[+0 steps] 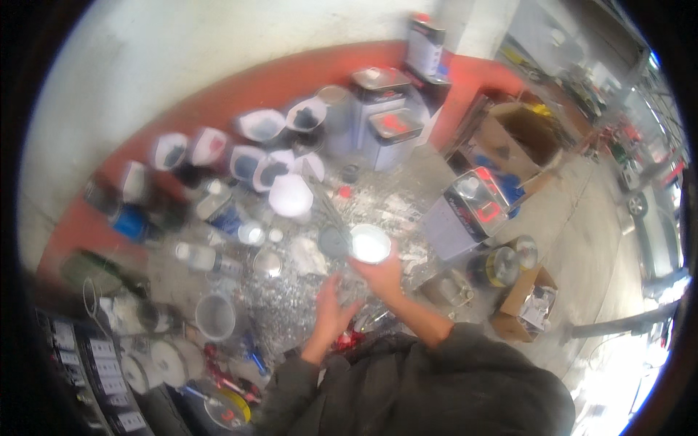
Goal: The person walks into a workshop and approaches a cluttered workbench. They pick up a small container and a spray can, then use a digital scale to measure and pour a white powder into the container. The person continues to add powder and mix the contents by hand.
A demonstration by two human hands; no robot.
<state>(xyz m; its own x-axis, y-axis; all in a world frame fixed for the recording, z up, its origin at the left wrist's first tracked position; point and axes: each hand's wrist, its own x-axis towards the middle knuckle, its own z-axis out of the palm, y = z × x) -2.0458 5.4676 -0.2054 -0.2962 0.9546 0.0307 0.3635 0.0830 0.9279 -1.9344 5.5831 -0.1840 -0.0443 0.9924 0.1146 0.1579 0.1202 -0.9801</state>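
Observation:
My right hand (379, 275) is wrapped around a round cup (371, 245) whose inside looks white; whether that is liquid or the cup's own wall, I cannot tell. It is above a bench top (280, 309) speckled with paint. Lower and to the left, my left hand (334, 317) has its fingers apart and holds nothing. A grey round lid or cup (334, 242) is just left of the held cup. Farther left are a white paper cone (291, 196), a small white-topped container (251, 233) and a clear plastic tub (216, 317).
Several stained white paper cones (262, 126) stand in cups along the red-and-white wall. Metal cans (395, 138) are at the back, with another can (465, 211) at right. Cardboard boxes (525, 304) lie on the floor to the right. Red-handled spray guns (231, 379) are at lower left.

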